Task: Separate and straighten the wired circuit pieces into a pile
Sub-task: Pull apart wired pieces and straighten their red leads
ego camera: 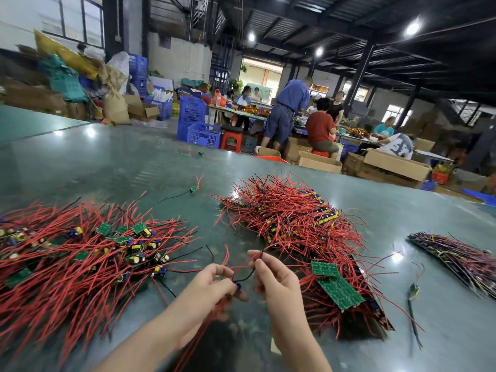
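Note:
My left hand [208, 291] grips one small wired circuit piece [237, 287] near the table's front, its red wires trailing down past my wrist. My right hand [271, 277] pinches that piece's black and red wires just above it. Left of my hands lies a loose heap of circuit pieces [80, 253] with red wires and green boards. A second, denser heap [292, 224] lies to the right, with green circuit boards [338, 288] at its near end.
The green glossy table [120, 162] carries two stray pieces [193, 188] farther back. A dark bundle of wired boards [461, 261] and a single piece [413, 291] lie at the right. People work at tables beyond, among blue crates [198, 124] and cardboard boxes.

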Tool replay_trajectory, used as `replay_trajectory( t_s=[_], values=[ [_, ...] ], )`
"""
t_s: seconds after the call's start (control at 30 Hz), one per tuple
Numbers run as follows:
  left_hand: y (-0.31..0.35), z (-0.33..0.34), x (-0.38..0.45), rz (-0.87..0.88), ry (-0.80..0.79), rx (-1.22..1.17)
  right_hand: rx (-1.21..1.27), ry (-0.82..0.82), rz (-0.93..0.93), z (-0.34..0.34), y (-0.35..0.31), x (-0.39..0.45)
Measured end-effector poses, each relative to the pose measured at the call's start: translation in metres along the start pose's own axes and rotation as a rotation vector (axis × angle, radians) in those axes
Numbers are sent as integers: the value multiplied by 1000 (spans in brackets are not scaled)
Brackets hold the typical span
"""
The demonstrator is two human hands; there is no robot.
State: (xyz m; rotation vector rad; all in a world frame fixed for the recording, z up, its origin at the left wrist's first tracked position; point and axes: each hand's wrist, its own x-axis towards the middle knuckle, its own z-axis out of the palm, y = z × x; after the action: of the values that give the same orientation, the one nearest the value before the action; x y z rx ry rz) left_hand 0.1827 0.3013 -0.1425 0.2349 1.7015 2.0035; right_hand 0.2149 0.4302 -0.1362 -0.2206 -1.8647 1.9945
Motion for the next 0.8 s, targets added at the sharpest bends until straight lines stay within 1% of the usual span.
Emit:
replay_trajectory(
  t_s=[0.1,0.2,0.3,0.43,0.53,0.6,0.67,0.73,0.8],
  values=[
    [-5,0,5,5,22,-9,-16,107,-11,2,5,0],
    [-6,3,8,19,97,-85,131,225,51,1,7,0],
    [-5,3,5,23,115,-104,204,283,53,2,7,-1],
    [1,4,-3,92,52,72,207,343,5,3,5,-2],
    [3,8,-9,167,2,159,294,375,8,1,4,-2],
    [4,9,-11,196,32,153,299,358,5,3,3,-3],
    [7,6,-10,209,93,111,335,293,23,5,1,-3],
    [9,2,-9,217,141,67,453,175,90,6,-1,-3],
    [10,-2,-6,224,171,65,497,39,150,11,-2,-5]
  ],
)
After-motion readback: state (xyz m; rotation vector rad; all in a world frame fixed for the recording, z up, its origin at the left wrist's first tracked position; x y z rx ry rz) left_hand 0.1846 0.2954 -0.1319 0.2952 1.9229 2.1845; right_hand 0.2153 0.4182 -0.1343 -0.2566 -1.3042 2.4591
